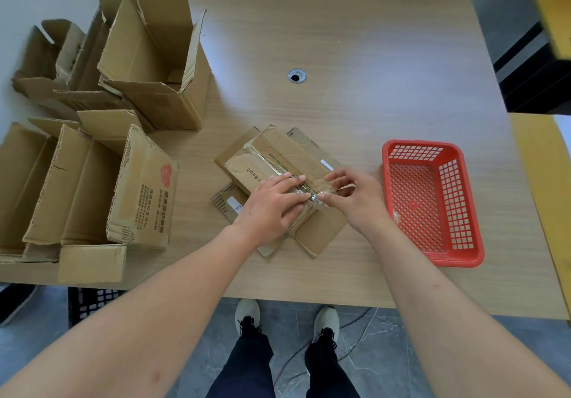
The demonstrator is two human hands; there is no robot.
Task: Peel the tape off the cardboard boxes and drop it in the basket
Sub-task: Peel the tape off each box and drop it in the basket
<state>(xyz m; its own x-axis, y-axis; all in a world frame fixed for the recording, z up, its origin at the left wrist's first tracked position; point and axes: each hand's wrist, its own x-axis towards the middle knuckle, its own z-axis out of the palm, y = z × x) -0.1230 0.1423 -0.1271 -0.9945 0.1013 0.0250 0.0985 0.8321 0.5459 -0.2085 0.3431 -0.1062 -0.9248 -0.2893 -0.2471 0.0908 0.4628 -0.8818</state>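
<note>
A flattened cardboard box lies in the middle of the wooden table, with clear tape running along its seam. My left hand presses flat on the box with straight fingers, just left of the seam. My right hand pinches a crumpled end of the tape at the near part of the seam, between thumb and fingers. A red plastic basket stands to the right of the box, about a hand's width from my right hand. A small clear scrap of tape lies inside it.
Several opened cardboard boxes stand and lie at the table's left side, some overhanging the edge. A round cable hole sits in the tabletop beyond the flat box. A yellow surface adjoins the table on the right. My feet show below the near edge.
</note>
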